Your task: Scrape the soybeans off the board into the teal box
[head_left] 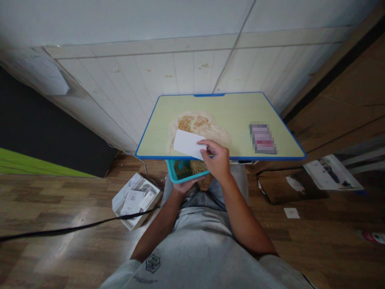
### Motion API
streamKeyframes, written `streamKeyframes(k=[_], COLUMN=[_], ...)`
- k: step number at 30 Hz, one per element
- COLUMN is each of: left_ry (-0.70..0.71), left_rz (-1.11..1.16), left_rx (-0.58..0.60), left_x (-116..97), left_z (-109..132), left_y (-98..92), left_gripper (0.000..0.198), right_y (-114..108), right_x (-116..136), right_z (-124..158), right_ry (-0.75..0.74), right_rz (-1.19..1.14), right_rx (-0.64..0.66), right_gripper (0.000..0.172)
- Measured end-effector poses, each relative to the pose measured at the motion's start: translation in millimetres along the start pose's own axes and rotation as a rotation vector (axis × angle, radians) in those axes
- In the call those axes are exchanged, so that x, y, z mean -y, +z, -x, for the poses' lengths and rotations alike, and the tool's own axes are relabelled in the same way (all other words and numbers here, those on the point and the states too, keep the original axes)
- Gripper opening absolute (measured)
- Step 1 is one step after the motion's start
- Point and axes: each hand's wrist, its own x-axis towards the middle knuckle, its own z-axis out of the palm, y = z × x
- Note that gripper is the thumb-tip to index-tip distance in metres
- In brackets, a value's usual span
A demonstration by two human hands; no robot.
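Between the thumb and fingers of my right hand (215,158) is a white card (189,143), held over the front part of the table. Behind the card lies a pile of yellowish beans (192,123), mixed with and ringed by a pale grainy heap (215,134) like rice. My left hand (185,186) grips a turquoise tray (174,176) from below, just under the table's front edge. Beans (197,166) lie inside the tray. The undersides of my left fingers are hidden by the tray.
The small table (240,106) has a blue rim. A pixelated flat object (262,138) lies at its right. An open white box (136,200) stands on the floor at left, near a black strap (90,222). Cardboard (288,186) lies at right. A wall rises behind.
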Motion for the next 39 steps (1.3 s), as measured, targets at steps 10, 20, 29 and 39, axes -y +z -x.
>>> streamKeyframes(k=[10,20,29,39], left_ry=[-0.006,-0.019,-0.037,-0.039], left_rz=[-0.064,-0.109,-0.08,-0.127], left_rx=[-0.005,-0.036,0.0,-0.067], left_x=[0,-3,-2,-3], left_z=[10,18,14,16], left_y=[14.9,20.4,6.7,11.0], left_gripper=[0.097,0.092,0.112,0.099], right_y=[-5,-22,-33,-42], right_x=[-5,-23,-24,-18], right_z=[-13,-21,-19,-22], right_ry=[0.065,0.007,0.027,-0.031], right_rz=[0.148,0.259,0.266,0.291], right_rx=[-0.07,-0.269,-0.315,-0.421], right_gripper=[0.036,0.035,0.034,0.031])
